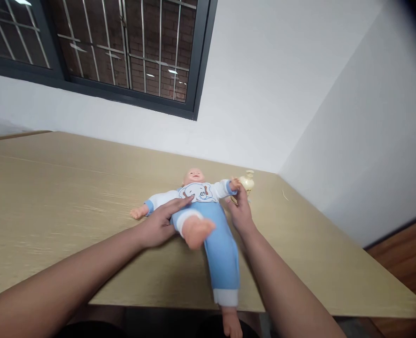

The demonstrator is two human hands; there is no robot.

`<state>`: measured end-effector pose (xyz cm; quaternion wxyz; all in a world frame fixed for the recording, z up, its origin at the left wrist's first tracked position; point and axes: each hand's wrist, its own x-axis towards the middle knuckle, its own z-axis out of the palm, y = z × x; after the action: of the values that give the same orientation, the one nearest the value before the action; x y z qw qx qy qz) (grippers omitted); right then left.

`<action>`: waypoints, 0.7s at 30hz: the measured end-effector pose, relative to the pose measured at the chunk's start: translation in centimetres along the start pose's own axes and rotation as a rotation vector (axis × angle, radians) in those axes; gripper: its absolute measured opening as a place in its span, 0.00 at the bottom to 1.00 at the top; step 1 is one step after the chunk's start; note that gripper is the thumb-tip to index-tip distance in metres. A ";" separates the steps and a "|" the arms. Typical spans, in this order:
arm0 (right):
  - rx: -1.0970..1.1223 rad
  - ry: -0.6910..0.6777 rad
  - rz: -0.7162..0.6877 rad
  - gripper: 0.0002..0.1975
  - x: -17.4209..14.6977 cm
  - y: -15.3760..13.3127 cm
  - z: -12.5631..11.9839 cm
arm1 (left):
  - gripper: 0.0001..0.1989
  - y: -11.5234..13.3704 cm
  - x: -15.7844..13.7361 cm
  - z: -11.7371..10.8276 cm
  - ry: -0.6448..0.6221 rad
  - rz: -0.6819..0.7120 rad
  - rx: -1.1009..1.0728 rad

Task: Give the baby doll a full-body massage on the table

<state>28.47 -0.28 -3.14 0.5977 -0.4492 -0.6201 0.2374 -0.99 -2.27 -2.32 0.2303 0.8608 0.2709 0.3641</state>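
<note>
My left hand (161, 223) lies loosely open against the doll (213, 220), face-up on the worktop (88, 188) — while my right hand (242, 211) curls at its wrist beside the cream vase (249, 180) — whether gripping, I cannot tell.

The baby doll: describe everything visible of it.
The doll lies face-up on the table, arms spread. Its head, hands and bare feet look plastic; its blue-and-white suit bears a cartoon animal face. One leg is raised, the other overhangs the edge. The left hand touches its torso; the right hand is at its wrist.
</note>
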 end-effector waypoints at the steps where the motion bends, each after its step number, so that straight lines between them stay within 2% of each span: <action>1: -0.074 -0.081 -0.061 0.37 -0.3 -0.6 0.3 | 0.32 0.0 0.1 0.2 0.035 0.002 -0.005; 4: -0.304 -0.281 -0.154 0.39 -1.0 -1.5 0.6 | 0.24 -0.2 0.5 0.9 0.100 0.039 -0.017; 6: -0.409 -0.362 -0.178 0.38 -1.1 -1.6 0.5 | 0.20 -0.5 0.7 1.5 0.105 0.095 -0.019; 11: -0.460 -0.396 -0.197 0.36 -1.0 -1.3 0.3 | 0.18 -0.7 0.6 1.9 0.120 0.186 0.001; 14: -0.365 -0.286 -0.161 0.37 -0.8 -1.1 0.5 | 0.22 -0.3 0.4 1.3 0.068 0.124 0.043; 16: -0.249 -0.117 -0.073 0.35 -0.4 -0.6 0.5 | 0.24 0.1 0.2 0.7 0.015 0.079 0.065; 19: -0.062 0.180 0.153 0.27 0.6 1.0 -0.4 | 0.27 0.5 0.3 -0.4 -0.081 0.082 0.050; 21: 0.107 0.293 0.342 0.22 1.3 2.3 -1.4 | 0.29 0.8 0.4 -0.9 -0.168 0.080 0.033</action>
<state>30.55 1.62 -4.11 0.6554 -0.5451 -0.4283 0.2999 -1.21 -2.48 -1.06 0.2234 0.9021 0.2219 0.2950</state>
